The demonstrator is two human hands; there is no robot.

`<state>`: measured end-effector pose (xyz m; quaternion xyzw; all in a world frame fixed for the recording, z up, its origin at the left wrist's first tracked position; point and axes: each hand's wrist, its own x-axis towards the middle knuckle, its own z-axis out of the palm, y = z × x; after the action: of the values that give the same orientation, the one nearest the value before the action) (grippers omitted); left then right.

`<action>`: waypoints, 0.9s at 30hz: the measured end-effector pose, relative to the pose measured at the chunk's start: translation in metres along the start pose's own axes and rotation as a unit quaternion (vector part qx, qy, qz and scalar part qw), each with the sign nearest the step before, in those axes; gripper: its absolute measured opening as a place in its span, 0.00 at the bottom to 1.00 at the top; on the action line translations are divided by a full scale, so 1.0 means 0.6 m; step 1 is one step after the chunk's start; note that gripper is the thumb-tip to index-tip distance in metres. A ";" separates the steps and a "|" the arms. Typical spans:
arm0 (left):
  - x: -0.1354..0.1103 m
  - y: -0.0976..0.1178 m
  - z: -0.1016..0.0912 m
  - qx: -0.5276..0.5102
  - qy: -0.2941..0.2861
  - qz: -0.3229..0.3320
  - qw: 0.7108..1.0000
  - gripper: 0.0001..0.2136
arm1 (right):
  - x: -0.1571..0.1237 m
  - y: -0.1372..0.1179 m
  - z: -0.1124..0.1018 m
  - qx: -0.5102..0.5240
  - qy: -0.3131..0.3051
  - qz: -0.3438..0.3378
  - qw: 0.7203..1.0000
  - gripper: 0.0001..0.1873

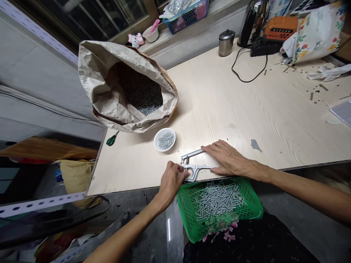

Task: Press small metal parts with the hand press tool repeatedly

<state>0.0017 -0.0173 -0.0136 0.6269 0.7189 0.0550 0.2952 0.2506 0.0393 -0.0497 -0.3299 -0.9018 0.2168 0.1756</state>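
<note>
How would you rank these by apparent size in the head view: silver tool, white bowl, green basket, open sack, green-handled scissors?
1. Open sack
2. Green basket; its nearness to the camera may enlarge it
3. Silver tool, by overall span, though partly covered
4. White bowl
5. Green-handled scissors

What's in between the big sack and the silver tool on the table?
A white bowl with small metal pieces sits between the big sack and the silver tool, as the head view shows.
</note>
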 end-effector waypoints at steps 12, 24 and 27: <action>0.089 0.064 0.012 0.235 -0.059 0.350 0.905 0.25 | 0.018 -0.012 0.003 -0.026 0.011 0.037 0.999 0.25; 0.097 0.060 0.040 0.241 0.037 0.290 0.925 0.12 | 0.065 0.024 0.021 -0.083 -0.008 -0.005 0.996 0.06; 0.077 0.045 0.011 0.172 0.134 0.255 0.942 0.17 | 0.049 0.028 0.009 -0.059 0.028 -0.024 0.998 0.23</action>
<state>0.0269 0.0293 -0.0231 0.8171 0.5666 0.0879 0.0599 0.2359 0.0691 -0.0580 -0.3242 -0.9155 0.1493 0.1858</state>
